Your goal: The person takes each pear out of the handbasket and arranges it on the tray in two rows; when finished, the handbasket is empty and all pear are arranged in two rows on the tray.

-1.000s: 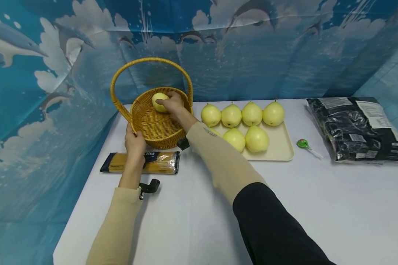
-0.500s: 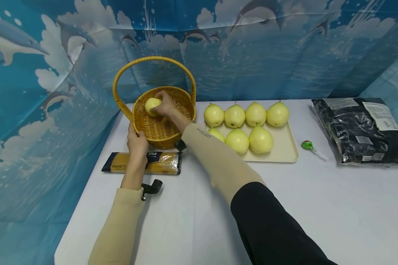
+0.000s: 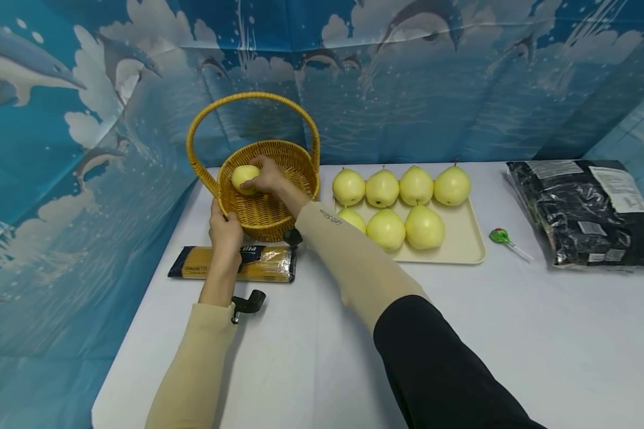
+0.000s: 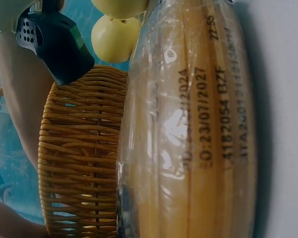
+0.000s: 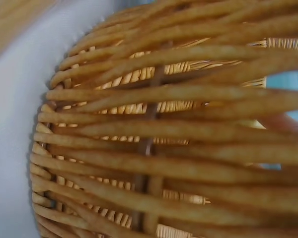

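A yellow-green pear (image 3: 244, 178) sits low inside the wicker basket (image 3: 254, 220), toward its left side. My right hand (image 3: 269, 177) reaches over the rim and holds the pear with thumb and fingers. My left hand (image 3: 226, 231) grips the basket's front-left rim, beside the foot of its arched handle. Woven strands of the basket wall (image 5: 154, 124) fill the right wrist view and mostly hide that hand. A spaghetti packet (image 3: 265, 264) lies in front of the basket, under the left wrist. Its printed wrapper (image 4: 188, 124) looms large in the left wrist view.
Right of the basket, a cream tray (image 3: 458, 244) bears several pears (image 3: 415, 185) in two rows. Past it lie a green-wrapped lollipop (image 3: 501, 236) and a black plastic package (image 3: 585, 211). A blue dolphin-print curtain (image 3: 408, 107) hangs behind the white table (image 3: 461, 345).
My right hand has carried the pear left and down into the basket. The left hand keeps its grip on the rim. The whole view has shifted slightly.
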A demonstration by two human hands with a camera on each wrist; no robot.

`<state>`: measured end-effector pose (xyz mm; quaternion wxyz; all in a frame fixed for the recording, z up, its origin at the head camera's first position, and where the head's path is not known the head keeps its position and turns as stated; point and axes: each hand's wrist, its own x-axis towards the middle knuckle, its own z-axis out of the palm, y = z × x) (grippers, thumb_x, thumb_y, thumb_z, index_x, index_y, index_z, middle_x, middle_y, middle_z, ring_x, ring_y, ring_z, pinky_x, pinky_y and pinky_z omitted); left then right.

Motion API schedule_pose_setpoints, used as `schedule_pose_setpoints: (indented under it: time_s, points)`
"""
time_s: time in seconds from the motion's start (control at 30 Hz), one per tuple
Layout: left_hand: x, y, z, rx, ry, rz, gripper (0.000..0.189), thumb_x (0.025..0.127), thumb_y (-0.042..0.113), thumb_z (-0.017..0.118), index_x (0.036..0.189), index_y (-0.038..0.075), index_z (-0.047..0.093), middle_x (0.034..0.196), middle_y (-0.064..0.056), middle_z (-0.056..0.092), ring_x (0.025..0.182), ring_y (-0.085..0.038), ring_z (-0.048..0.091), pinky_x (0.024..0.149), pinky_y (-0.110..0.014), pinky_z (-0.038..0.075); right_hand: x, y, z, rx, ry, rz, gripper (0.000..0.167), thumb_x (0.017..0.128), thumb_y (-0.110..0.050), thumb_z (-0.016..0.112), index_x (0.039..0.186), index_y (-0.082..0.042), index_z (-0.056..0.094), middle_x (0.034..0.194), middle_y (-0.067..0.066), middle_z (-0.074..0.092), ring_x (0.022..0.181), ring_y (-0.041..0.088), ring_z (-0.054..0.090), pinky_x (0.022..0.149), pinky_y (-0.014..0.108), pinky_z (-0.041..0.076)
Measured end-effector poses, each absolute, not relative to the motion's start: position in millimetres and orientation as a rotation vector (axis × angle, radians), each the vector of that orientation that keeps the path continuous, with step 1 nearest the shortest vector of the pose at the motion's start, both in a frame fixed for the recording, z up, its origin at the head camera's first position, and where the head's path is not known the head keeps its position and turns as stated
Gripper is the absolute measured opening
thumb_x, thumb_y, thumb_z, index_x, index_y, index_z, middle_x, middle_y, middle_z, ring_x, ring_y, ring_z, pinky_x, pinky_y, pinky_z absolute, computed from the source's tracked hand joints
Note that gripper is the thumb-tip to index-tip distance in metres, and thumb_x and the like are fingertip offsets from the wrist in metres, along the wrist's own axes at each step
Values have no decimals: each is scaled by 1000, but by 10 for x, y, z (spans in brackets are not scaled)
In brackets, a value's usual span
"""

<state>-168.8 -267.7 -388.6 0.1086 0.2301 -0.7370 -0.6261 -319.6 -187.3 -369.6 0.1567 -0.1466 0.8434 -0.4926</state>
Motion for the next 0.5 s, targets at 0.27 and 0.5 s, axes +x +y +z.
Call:
schedule_pose_setpoints:
  time_s: [0.27, 0.5]
  points:
    - [-1671, -2663, -3893, 664, -2162, -1844, 63, 115, 15, 30, 172, 24, 3, 176, -10, 19, 159, -25, 27, 129, -41, 26, -3147, -1810, -3674, -414, 2393, -1416, 60, 92, -25, 84, 145, -13, 58, 152, 11, 52, 131, 29, 53, 102, 38, 51]
    - [-1673, -2667, -3894, 670, -2162, -1830, 64, 115, 15, 29, 172, 22, 1, 176, -11, 17, 160, -28, 25, 129, -43, 26, -3114, -1688, -3674, -363, 2402, -1429, 58, 90, -29, 81, 142, -12, 61, 135, 11, 61, 108, 24, 56, 83, 32, 52]
